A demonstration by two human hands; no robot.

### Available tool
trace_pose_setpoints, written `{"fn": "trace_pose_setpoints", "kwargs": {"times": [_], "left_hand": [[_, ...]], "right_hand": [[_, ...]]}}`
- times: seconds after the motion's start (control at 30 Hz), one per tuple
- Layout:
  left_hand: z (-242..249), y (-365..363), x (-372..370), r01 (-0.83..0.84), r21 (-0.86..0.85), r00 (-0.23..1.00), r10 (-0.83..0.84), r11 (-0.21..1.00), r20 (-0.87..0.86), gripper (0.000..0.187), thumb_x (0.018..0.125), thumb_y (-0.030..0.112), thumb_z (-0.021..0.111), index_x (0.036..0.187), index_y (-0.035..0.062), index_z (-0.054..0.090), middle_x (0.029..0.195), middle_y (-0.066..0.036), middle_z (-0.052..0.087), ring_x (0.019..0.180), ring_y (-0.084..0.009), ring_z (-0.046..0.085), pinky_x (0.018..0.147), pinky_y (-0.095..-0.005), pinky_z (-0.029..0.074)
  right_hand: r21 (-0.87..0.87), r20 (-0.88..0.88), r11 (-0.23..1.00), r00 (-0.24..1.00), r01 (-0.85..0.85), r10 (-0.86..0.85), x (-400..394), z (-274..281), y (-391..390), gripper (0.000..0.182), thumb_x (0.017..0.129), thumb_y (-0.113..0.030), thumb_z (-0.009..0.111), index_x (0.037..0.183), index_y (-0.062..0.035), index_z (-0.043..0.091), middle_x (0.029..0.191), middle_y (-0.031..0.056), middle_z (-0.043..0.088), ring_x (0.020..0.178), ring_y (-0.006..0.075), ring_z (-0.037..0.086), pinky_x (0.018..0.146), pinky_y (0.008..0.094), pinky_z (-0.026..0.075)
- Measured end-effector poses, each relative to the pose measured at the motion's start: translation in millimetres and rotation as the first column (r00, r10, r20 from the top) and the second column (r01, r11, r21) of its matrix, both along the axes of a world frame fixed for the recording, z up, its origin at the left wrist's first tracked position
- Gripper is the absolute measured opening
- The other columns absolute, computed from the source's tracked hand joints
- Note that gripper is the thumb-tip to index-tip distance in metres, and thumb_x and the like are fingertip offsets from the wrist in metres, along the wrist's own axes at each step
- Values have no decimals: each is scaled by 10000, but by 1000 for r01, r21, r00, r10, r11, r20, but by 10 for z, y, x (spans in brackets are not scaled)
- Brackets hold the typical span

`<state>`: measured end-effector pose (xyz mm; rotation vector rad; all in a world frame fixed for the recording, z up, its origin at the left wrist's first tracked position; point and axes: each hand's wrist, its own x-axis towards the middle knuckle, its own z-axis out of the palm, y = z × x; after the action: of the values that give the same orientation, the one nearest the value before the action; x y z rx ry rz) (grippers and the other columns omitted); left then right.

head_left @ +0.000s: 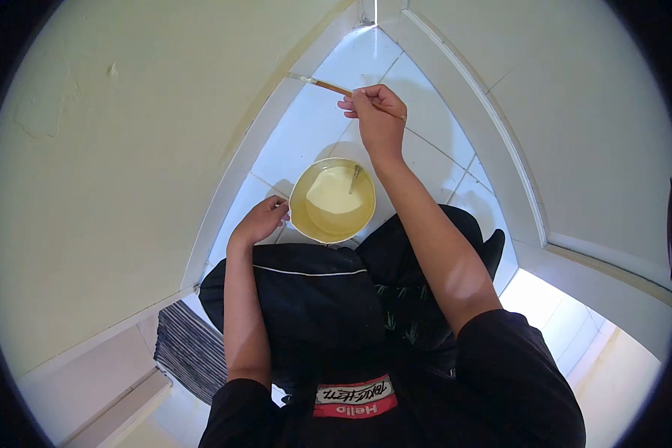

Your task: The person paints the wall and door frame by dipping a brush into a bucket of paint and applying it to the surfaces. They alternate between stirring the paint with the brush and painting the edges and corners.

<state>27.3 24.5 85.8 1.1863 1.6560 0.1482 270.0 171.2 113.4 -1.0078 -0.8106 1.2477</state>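
Note:
My right hand (381, 123) is closed around the thin wooden handle of a paintbrush (334, 88). The brush's pale tip points left and reaches the top edge of the white baseboard (272, 104) along the left wall; whether it touches cannot be told. Below it, a round bucket (296, 196) of pale yellow paint (336, 205) stands on the floor in front of my knees. A narrow greyish mark or object shows inside the bucket at upper right. My left hand (264, 219) has its curled fingers at the bucket's left rim, gripping it.
A cream wall (142, 134) rises on the left, and a white door (575, 119) stands on the right; they converge at the far corner. White tiles (433, 160) cover the floor between them. A striped grey mat (190, 340) lies behind my left leg.

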Motion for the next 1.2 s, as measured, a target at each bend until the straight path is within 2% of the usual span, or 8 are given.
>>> {"fn": "trace_pose_setpoints", "kwargs": {"times": [0.13,0.33,0.63,0.73,0.83,1.03,1.13,1.2], "left_hand": [[-9,4,-5,4,-7,1000,-4,1000,-14,445,1005,381,491,1138,-25,618,957,-109,697,812,-170,628,795,-308,504],[-16,-2,-32,6,-23,1000,-6,1000,0,448,1006,383,490,1144,-24,615,951,-106,698,822,-171,633,803,-310,509],[-26,-2,-35,3,-23,1000,-3,1000,-20,459,1006,393,490,1164,-20,611,957,-106,701,827,-172,635,812,-310,508],[-29,1,-31,-7,-20,1000,7,1000,1,464,1005,400,493,1167,-18,611,961,-107,700,830,-175,636,812,-313,508],[-31,-7,-32,-16,-26,1000,16,1000,-4,463,1005,400,497,1165,-19,613,969,-109,700,832,-177,637,812,-315,509],[-78,-7,-51,-16,-15,1000,17,1000,18,447,1003,388,498,1139,-20,617,963,-105,696,835,-177,634,815,-317,509],[-71,-5,-58,-9,-23,1000,9,1000,18,443,1003,385,497,1134,-20,618,957,-103,695,839,-177,636,818,-316,507],[-63,-3,-47,-10,-20,1000,10,1000,11,445,1002,386,496,1137,-20,618,961,-105,696,841,-176,636,821,-316,505]], "right_hand": [[11,12,999,999,-53,53,18,-4,-11,119,912,-61,610,833,28,615,785,125,698,764,201,736,636,271,582],[5,-13,1000,1000,22,-22,-13,0,-6,128,902,-69,621,811,21,608,768,120,695,750,198,735,628,274,583],[-4,-11,1000,1000,15,-15,-26,-15,-4,137,904,-54,614,790,18,591,774,125,700,736,204,736,618,274,586],[-11,-1,999,999,-50,50,8,-17,6,128,903,-51,611,797,17,590,790,129,702,732,206,735,618,276,587],[-22,21,1000,1000,-15,16,-8,-3,-18,102,934,-57,597,870,21,602,852,154,709,811,225,739,650,274,586],[15,31,996,996,-89,89,-15,-34,-50,98,933,-56,596,866,15,598,845,148,707,811,222,738,658,276,584],[-13,44,1000,999,-10,11,-31,8,-59,102,933,-54,593,860,17,599,845,146,706,811,221,737,664,276,586],[11,18,999,999,-49,49,-41,1,-69,105,934,-54,591,858,18,599,848,143,706,810,222,737,665,278,586]]}}
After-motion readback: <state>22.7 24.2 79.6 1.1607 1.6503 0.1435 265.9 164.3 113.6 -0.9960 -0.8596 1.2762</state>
